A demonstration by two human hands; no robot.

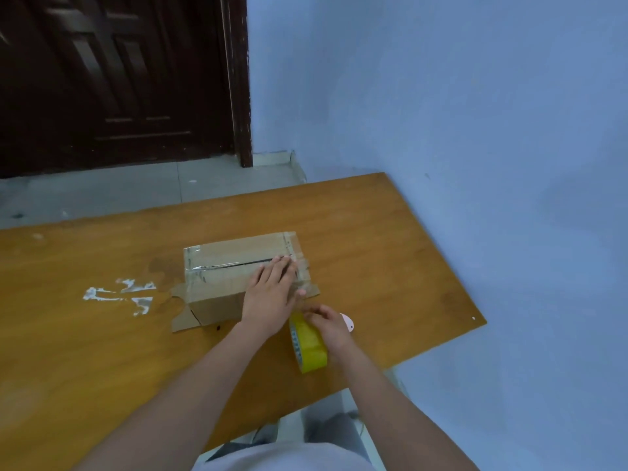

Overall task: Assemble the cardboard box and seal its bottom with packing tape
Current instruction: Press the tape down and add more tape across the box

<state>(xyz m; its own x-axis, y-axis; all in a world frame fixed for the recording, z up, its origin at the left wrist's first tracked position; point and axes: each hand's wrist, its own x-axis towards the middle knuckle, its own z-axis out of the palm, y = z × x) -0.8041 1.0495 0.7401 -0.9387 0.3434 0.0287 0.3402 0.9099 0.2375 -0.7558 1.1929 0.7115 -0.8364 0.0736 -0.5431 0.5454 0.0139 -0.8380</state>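
While left hand [272, 294] presses one box [234, 266] flat-fingered; right hand [328, 326] grips one tape roll [307, 345]

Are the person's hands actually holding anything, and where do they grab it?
The right hand grips the yellow tape roll at its upper rim. The left hand lies flat on the cardboard box, holding nothing.

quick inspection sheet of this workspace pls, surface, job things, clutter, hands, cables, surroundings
surface: wooden table, smeared white residue at left
job's things: cardboard box, flaps folded shut, centre seam partly taped; yellow packing tape roll beside it
clutter: small pink object, mostly hidden behind right hand
grippers: left hand presses flat on box; right hand has its grip on the roll
cables: nothing seen
surroundings: blue wall, dark door, tiled floor
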